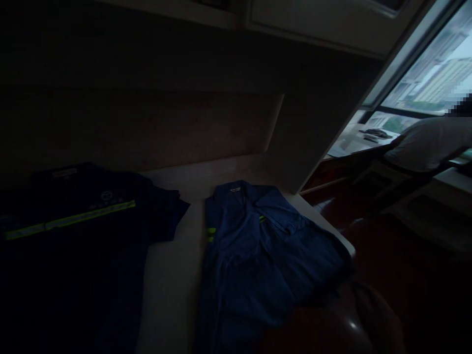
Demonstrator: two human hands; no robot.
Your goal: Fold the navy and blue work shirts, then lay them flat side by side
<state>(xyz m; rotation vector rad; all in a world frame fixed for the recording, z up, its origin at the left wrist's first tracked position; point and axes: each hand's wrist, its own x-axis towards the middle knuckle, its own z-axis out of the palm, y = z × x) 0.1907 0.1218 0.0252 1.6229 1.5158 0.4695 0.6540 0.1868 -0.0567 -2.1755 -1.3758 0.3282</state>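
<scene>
A blue work jacket [239, 260] lies spread on the white tabletop, its collar toward the back wall and yellow-green strips on its sleeve and chest. My right hand [379, 314], dim and blurred at the lower right, is closed at the jacket's outer edge, which stretches past the table's side above the floor. The fingertips are dark against the cloth. Left of the jacket, a dark navy short-sleeved work shirt [103, 236] lies flat with a reflective yellow-green stripe across its chest. My left hand is out of the picture.
The white table [173, 275] shows between the garments; its rounded right corner borders a reddish floor [332, 206]. Cabinets [313, 24] overhang the back. At far right, a person in a light top [427, 142] bends near a window [424, 88] and a desk.
</scene>
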